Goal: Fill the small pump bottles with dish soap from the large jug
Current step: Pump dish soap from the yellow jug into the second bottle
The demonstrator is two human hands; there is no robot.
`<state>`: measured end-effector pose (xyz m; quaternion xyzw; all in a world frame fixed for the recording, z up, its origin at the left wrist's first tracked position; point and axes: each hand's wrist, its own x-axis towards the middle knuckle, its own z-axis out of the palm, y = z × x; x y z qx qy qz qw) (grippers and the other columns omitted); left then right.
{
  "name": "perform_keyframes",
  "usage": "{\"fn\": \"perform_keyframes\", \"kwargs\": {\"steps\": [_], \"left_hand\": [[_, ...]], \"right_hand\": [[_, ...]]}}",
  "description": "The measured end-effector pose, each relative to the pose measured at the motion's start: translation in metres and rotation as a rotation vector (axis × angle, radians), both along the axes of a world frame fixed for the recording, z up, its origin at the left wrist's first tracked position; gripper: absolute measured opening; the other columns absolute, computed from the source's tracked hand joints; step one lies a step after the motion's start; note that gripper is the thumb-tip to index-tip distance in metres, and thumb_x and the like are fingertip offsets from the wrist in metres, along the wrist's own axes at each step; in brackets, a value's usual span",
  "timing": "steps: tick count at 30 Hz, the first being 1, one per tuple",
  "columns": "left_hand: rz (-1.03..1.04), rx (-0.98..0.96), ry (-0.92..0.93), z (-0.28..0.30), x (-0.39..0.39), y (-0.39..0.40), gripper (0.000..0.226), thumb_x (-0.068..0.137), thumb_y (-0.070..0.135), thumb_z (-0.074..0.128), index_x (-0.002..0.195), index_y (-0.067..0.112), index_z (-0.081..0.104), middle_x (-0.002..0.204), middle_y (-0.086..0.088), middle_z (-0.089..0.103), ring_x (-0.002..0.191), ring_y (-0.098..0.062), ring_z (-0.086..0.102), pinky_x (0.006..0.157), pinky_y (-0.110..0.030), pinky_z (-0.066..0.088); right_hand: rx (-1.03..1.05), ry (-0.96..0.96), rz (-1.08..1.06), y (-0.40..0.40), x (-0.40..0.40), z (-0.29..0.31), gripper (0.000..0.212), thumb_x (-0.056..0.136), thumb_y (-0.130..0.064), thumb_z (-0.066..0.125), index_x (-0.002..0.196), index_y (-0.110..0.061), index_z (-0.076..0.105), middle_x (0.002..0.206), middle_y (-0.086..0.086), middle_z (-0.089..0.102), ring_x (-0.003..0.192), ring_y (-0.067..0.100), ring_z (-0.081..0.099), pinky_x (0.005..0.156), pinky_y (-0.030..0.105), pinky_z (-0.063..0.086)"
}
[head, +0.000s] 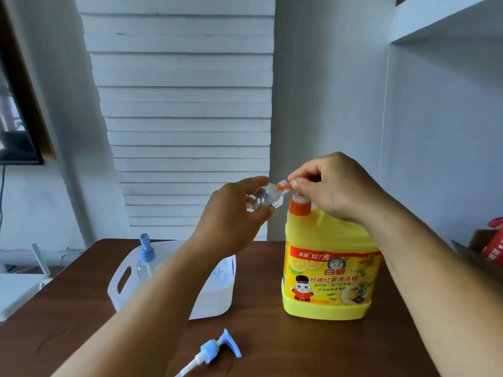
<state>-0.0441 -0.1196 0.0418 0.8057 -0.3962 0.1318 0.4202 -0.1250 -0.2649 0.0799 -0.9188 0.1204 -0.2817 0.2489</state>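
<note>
A large yellow dish soap jug [329,268] with an orange pump top [300,206] stands upright on the brown table. My left hand [234,213] grips a small clear bottle [265,198], tilted with its open mouth against the jug's orange spout [284,186]. My right hand [329,186] sits on top of the jug's pump and pinches the spout between thumb and forefinger. A loose blue and white pump head [215,349] lies on the table near the front edge.
A white plastic basket [215,300] left of the jug holds a clear bottle with a blue pump [147,257]. The brown table [272,336] meets a white wall. A red package [492,246] sits at the right edge. A dark screen hangs at left.
</note>
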Motion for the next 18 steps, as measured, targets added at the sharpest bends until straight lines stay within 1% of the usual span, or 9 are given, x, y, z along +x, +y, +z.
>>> {"fn": "perform_keyframes", "kwargs": {"steps": [3, 6, 8, 10, 11, 12, 14, 15, 18], "left_hand": [[0.019, -0.022, -0.021, 0.005, 0.002, -0.001, 0.038, 0.081, 0.027, 0.066, 0.119, 0.031, 0.06, 0.097, 0.014, 0.065, 0.084, -0.005, 0.059, 0.069, -0.007, 0.038], [0.006, -0.014, -0.016, 0.003, 0.002, -0.003, 0.036, 0.081, 0.027, 0.066, 0.116, 0.03, 0.062, 0.096, 0.014, 0.066, 0.084, -0.006, 0.059, 0.069, -0.008, 0.039], [0.009, -0.004, 0.008, -0.003, 0.003, -0.002, 0.039, 0.081, 0.028, 0.066, 0.119, 0.03, 0.06, 0.104, 0.01, 0.068, 0.089, -0.009, 0.061, 0.071, -0.013, 0.041], [0.012, -0.002, 0.008, -0.006, 0.004, -0.003, 0.042, 0.081, 0.027, 0.067, 0.122, 0.03, 0.059, 0.108, 0.009, 0.068, 0.088, -0.007, 0.06, 0.07, -0.008, 0.039], [0.012, -0.004, 0.002, -0.005, 0.004, -0.003, 0.042, 0.081, 0.027, 0.067, 0.122, 0.03, 0.059, 0.108, 0.009, 0.069, 0.087, -0.006, 0.059, 0.07, -0.006, 0.038], [0.013, -0.009, -0.003, -0.003, 0.004, -0.003, 0.042, 0.081, 0.027, 0.066, 0.122, 0.03, 0.059, 0.107, 0.009, 0.069, 0.087, -0.005, 0.059, 0.07, -0.007, 0.038], [0.013, -0.021, -0.017, 0.002, 0.004, -0.002, 0.042, 0.081, 0.027, 0.066, 0.123, 0.03, 0.058, 0.108, 0.009, 0.068, 0.088, -0.007, 0.06, 0.073, -0.013, 0.042], [0.011, -0.021, -0.023, 0.004, 0.005, -0.003, 0.043, 0.081, 0.027, 0.066, 0.123, 0.029, 0.058, 0.108, 0.009, 0.068, 0.087, -0.006, 0.06, 0.073, -0.013, 0.042], [0.011, 0.005, -0.022, 0.001, 0.003, -0.002, 0.04, 0.081, 0.027, 0.067, 0.12, 0.03, 0.06, 0.107, 0.009, 0.069, 0.086, -0.005, 0.059, 0.07, -0.007, 0.037]], "right_hand": [[-0.007, -0.016, -0.012, -0.001, 0.0, 0.008, 0.018, 0.09, -0.026, 0.057, 0.101, -0.023, 0.071, 0.079, -0.011, 0.065, 0.06, -0.007, 0.055, 0.058, 0.01, 0.036], [-0.039, -0.017, -0.024, -0.001, 0.002, 0.002, 0.018, 0.09, -0.025, 0.057, 0.101, -0.022, 0.071, 0.082, -0.012, 0.061, 0.057, -0.008, 0.053, 0.053, 0.005, 0.033], [-0.062, 0.004, -0.022, 0.0, 0.003, -0.003, 0.018, 0.09, -0.025, 0.057, 0.1, -0.019, 0.072, 0.085, -0.011, 0.059, 0.058, -0.008, 0.051, 0.049, 0.003, 0.033], [-0.06, 0.024, -0.014, 0.0, 0.003, -0.001, 0.017, 0.09, -0.024, 0.058, 0.096, -0.017, 0.072, 0.085, -0.011, 0.059, 0.058, -0.007, 0.051, 0.045, 0.002, 0.035], [-0.052, 0.034, -0.01, 0.0, 0.003, 0.002, 0.016, 0.09, -0.024, 0.058, 0.095, -0.018, 0.072, 0.085, -0.012, 0.06, 0.058, -0.007, 0.052, 0.046, 0.002, 0.035], [-0.039, 0.036, -0.006, 0.0, 0.003, 0.005, 0.016, 0.089, -0.025, 0.059, 0.094, -0.02, 0.072, 0.085, -0.011, 0.063, 0.059, -0.006, 0.054, 0.049, 0.006, 0.037], [-0.015, 0.009, -0.003, -0.002, 0.001, 0.009, 0.016, 0.089, -0.026, 0.058, 0.096, -0.023, 0.072, 0.083, -0.009, 0.067, 0.064, -0.005, 0.056, 0.055, 0.012, 0.038], [-0.005, -0.006, -0.004, -0.002, 0.001, 0.008, 0.016, 0.089, -0.026, 0.058, 0.098, -0.023, 0.072, 0.081, -0.009, 0.067, 0.065, -0.005, 0.056, 0.056, 0.012, 0.038], [0.012, -0.002, -0.012, -0.002, -0.001, -0.001, 0.016, 0.089, -0.027, 0.059, 0.098, -0.024, 0.072, 0.075, -0.016, 0.062, 0.061, -0.008, 0.055, 0.056, 0.01, 0.035]]}}
